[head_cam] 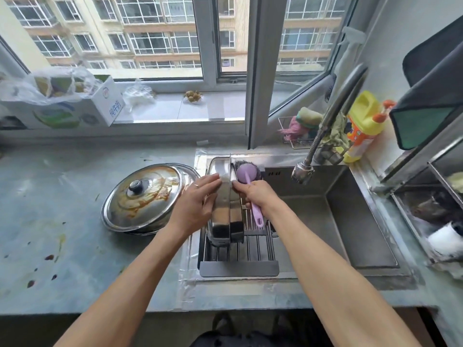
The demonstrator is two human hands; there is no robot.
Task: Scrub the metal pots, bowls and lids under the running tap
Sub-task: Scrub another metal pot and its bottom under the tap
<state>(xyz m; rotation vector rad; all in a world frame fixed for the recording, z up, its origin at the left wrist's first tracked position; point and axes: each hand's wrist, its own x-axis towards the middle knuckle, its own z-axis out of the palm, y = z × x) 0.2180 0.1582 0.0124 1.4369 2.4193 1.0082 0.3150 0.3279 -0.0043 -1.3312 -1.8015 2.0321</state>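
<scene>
Steel pot [220, 204] on edge between hands: left [198, 201] flat against it, right [255, 194] gripping brush [250, 186].

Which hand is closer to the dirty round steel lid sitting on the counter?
Left. The left hand is just right of the stained round steel lid; the right hand is further right, over the sink, gripping the purple brush.

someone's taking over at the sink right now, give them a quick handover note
Left hand: flat, fingers straight, steadying the round steel pan standing on edge on the slatted drain rack over the sink.
Right hand: grips the purple-handled wire scrubber against the pan.
No water visibly running from the steel tap.
Left to do: this pan, then the sauce-smeared steel lid on the counter.
</scene>
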